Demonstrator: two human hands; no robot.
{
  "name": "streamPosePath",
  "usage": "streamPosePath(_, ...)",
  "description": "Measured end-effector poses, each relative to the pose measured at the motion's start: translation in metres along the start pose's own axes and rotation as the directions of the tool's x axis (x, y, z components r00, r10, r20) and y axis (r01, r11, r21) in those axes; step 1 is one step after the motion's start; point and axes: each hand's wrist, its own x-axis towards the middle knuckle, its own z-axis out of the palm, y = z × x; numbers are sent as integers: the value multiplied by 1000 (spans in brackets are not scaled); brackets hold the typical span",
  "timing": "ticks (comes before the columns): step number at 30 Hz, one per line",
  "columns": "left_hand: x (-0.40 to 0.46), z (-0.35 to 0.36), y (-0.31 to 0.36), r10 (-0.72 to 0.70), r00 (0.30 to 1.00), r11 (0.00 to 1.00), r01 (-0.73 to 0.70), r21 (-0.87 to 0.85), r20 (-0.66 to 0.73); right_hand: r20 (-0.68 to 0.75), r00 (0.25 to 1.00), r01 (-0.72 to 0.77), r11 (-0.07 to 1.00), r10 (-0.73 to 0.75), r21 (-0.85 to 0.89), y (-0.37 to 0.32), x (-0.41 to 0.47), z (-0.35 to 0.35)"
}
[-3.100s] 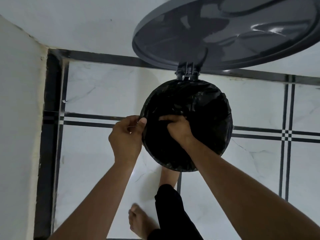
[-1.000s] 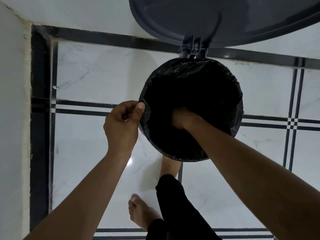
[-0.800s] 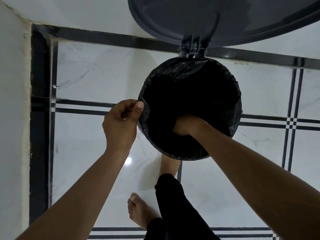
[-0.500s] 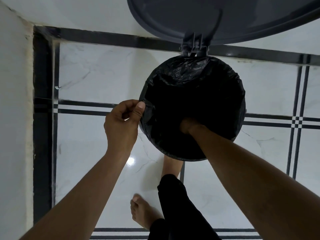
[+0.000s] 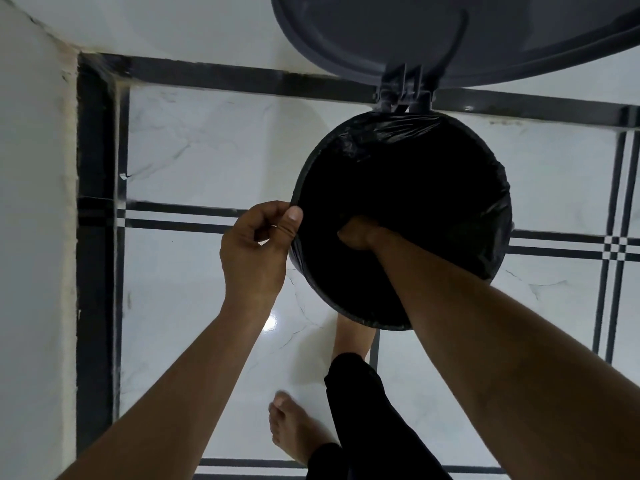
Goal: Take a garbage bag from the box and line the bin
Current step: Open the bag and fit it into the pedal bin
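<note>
A round grey bin stands on the floor below me, its lid tipped up at the back on a hinge. A black garbage bag sits inside it, with the bag's edge folded over the rim on the far and right sides. My left hand pinches the bag's edge at the left rim between thumb and fingers. My right hand reaches down inside the bag; only the wrist and back of the hand show, the fingers are lost in the dark. No bag box is in view.
The floor is glossy white marble tile with black stripe borders. A white wall runs along the left. One bare foot stands on the floor just below the bin, and a black trouser leg leads to a second foot under the bin's near edge.
My right hand has pushed deeper into the bag, from the near rim down into the dark. The bag's folded edge now lies smoother. My left hand has kept its pinch at the left rim.
</note>
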Motion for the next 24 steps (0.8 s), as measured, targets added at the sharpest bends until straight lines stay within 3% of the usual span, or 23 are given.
streamPosePath(8,-1,-1,6,-25,1000,1000,25,2,12,-184,983,-50,986,20,-159,8,-24,-3)
streamPosePath(12,0,-1,4,-23,1000,1000,23,14,9,-60,995,-88,957,75,-277,25,-14,1)
streamPosePath(17,2,-1,2,-20,1000,1000,20,15,10,73,993,-72,952,98,-297,44,-4,6)
streamPosePath(21,2,-2,9,-38,999,998,37,41,26,-57,998,-10,981,-1,-195,40,-23,-6)
streamPosePath(24,0,-1,22,-31,999,996,30,84,12,-273,947,138,981,-170,-133,36,-60,-23)
